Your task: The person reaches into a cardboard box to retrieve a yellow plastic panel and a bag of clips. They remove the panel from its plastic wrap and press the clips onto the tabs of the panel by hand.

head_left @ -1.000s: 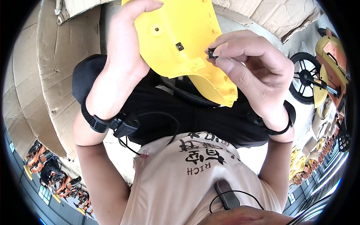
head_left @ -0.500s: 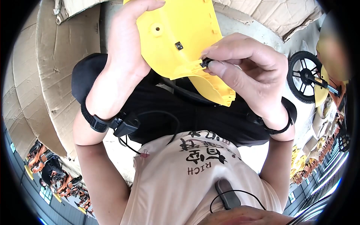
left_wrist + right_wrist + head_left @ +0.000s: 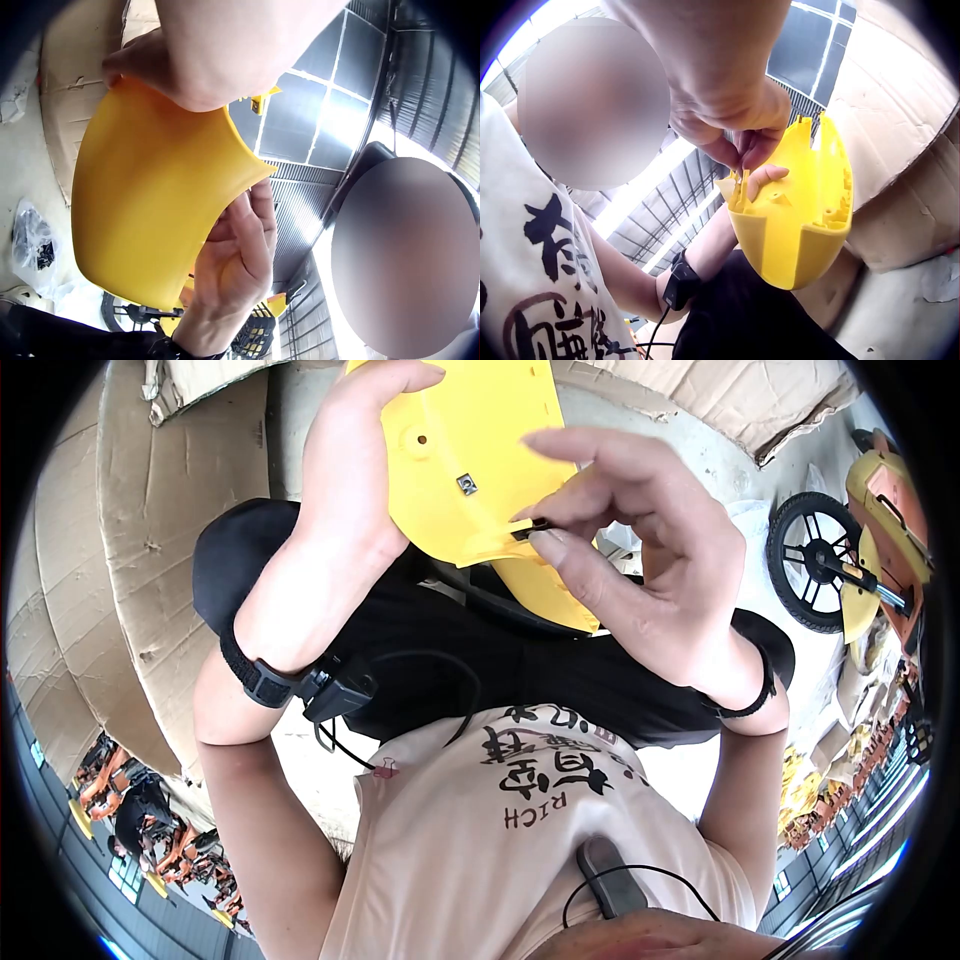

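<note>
A curved yellow plastic shell is held up over the lap, its inner side facing the head camera. The left hand grips its left edge, thumb on the inner face. A small dark metal clip sits on that face. Between thumb and index finger, the right hand pinches a small black clip at a narrow tab on the shell's near edge. In the right wrist view the right fingertips meet at the raised yellow tabs. The left wrist view shows the smooth outer side of the shell.
Large cardboard sheets lie at the left and top right. A black wheel and an orange and yellow vehicle body stand at the right. Dark trousers are under the shell. A clear plastic bag lies on the floor.
The right hand has moved left and pressed in with the black clip to the shell's near edge, its index finger now raised. The left hand has turned the shell slightly.
</note>
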Demonstrator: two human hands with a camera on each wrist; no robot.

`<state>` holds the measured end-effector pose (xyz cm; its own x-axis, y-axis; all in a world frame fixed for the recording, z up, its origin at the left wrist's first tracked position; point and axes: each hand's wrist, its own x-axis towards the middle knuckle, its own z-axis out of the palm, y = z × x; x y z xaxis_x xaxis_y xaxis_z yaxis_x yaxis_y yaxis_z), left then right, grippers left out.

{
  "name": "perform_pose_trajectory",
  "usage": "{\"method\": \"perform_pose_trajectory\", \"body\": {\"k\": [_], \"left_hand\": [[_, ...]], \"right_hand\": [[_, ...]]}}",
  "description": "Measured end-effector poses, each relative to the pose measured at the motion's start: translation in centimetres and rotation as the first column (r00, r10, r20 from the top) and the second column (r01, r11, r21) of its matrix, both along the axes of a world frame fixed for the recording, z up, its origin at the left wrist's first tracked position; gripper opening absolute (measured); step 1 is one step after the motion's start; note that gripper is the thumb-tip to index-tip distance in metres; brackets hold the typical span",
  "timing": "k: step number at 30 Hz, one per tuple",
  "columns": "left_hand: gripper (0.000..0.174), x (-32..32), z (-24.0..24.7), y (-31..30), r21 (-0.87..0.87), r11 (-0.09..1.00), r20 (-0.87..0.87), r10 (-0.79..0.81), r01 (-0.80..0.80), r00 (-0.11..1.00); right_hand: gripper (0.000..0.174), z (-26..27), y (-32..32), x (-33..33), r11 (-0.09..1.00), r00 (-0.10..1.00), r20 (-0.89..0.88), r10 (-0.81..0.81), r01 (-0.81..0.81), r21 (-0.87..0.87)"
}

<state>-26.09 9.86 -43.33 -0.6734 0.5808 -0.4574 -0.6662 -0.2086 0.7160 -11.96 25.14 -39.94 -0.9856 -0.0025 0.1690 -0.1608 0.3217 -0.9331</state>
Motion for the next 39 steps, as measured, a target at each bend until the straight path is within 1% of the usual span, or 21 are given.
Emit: {"method": "perform_pose_trajectory", "body": {"k": [3,5,7,8,9,11,12,13,15,21,25,27,30,31,32,33,34,35,36,37,39], "left_hand": [[0.044,0.1,0.0,0.1,-0.036,0.999,-0.034,0.001,-0.002,0.999],[0.044,0.3,0.4,0.5,-0.028,1.0,-0.01,-0.011,0.011,1.0],[0.044,0.4,0.9,0.5,-0.022,1.0,0.014,-0.021,0.021,1.0],[0.043,0.5,1.1,0.4,-0.043,0.999,0.009,-0.021,0.021,1.0],[0.043,0.5,1.3,0.3,-0.063,0.998,0.003,-0.02,0.02,1.0],[0.041,0.6,1.4,0.2,-0.042,0.999,-0.009,-0.032,0.032,0.999],[0.04,0.5,1.3,0.1,-0.042,0.999,-0.036,-0.031,0.03,0.999],[0.039,0.5,1.2,0.0,-0.041,0.999,-0.066,-0.029,0.027,0.997],[0.038,0.6,1.5,0.1,-0.027,0.999,-0.052,-0.027,0.025,0.998],[0.035,0.6,1.2,0.0,-0.018,0.999,-0.052,-0.035,0.034,0.998],[0.034,0.3,1.1,-0.2,-0.077,0.997,-0.057,-0.03,0.026,0.998],[0.033,0.3,1.3,-0.3,-0.066,0.996,-0.047,-0.055,0.052,0.997],[0.032,0.2,1.1,-0.2,-0.031,0.996,-0.066,-0.084,0.082,0.994],[0.031,0.4,0.9,-0.2,-0.017,0.997,-0.089,-0.082,0.081,0.993],[0.031,0.5,0.7,-0.3,-0.016,0.997,-0.085,-0.081,0.08,0.993],[0.03,0.7,0.7,-0.2,-0.04,0.997,-0.085,-0.07,0.066,0.994],[0.03,0.7,0.8,0.0,-0.063,0.997,-0.09,-0.059,0.053,0.994],[0.03,0.7,0.9,0.1,-0.06,0.997,-0.095,-0.062,0.057,0.994],[0.03,0.8,1.1,0.2,-0.068,0.996,-0.091,-0.061,0.055,0.994],[0.029,0.9,1.2,0.2,-0.078,0.996,-0.086,-0.058,0.052,0.995],[0.03,0.8,0.7,0.1,-0.103,0.994,-0.119,-0.048,0.035,0.992]], "right_hand": [[0.034,0.4,-0.4,-0.2,0.996,0.994,0.094,-0.059,0.064,-0.059],[0.042,-0.3,-0.2,-0.3,0.99,1.0,0.031,-0.001,0.005,-0.138],[0.037,-0.4,0.6,-0.4,0.946,0.987,0.1,0.124,-0.088,-0.313],[0.03,0.1,0.9,-0.4,0.854,0.952,0.231,0.202,-0.056,-0.517],[0.03,0.2,1.1,-0.4,0.855,0.952,0.231,0.201,-0.055,-0.516],[0.026,0.1,1.4,-0.6,0.86,0.915,0.28,0.291,-0.121,-0.496],[0.025,0.1,1.4,-0.6,0.851,0.892,0.336,0.302,-0.093,-0.518],[0.025,-0.1,1.3,-0.7,0.851,0.892,0.335,0.303,-0.095,-0.517],[0.028,-0.8,1.1,-0.8,0.777,0.888,0.295,0.352,-0.102,-0.621],[0.03,-2.0,0.8,-0.9,0.699,0.854,0.344,0.39,-0.031,-0.715],[0.025,-2.2,0.6,-1.0,0.703,0.845,0.365,0.391,-0.018,-0.711],[0.024,-2.1,0.5,-1.2,0.746,0.865,0.337,0.371,-0.062,-0.663],[0.026,-1.2,2.0,-2.4,0.772,0.86,0.371,0.351,-0.042,-0.634],[0.023,-1.4,2.4,-2.9,0.9,0.909,0.343,0.236,-0.072,-0.429],[0.02,-1.3,2.1,-3.1,0.976,0.931,0.332,0.148,-0.082,-0.203],[0.018,-1.3,1.7,-3.3,0.997,0.952,0.299,0.062,-0.075,0.034],[0.017,-1.7,1.4,-3.6,0.948,0.982,0.163,0.091,-0.135,0.288],[0.018,-2.3,1.1,-3.7,0.835,0.987,0.035,0.154,-0.149,0.53],[0.019,-3.1,0.3,-3.7,0.807,0.987,0.061,0.15,-0.158,0.568],[0.018,-3.6,0.2,-4.0,0.729,0.972,0.079,0.222,-0.219,0.648],[0.017,-3.9,-0.3,-4.4,0.659,0.966,0.109,0.236,-0.241,0.713]]}}
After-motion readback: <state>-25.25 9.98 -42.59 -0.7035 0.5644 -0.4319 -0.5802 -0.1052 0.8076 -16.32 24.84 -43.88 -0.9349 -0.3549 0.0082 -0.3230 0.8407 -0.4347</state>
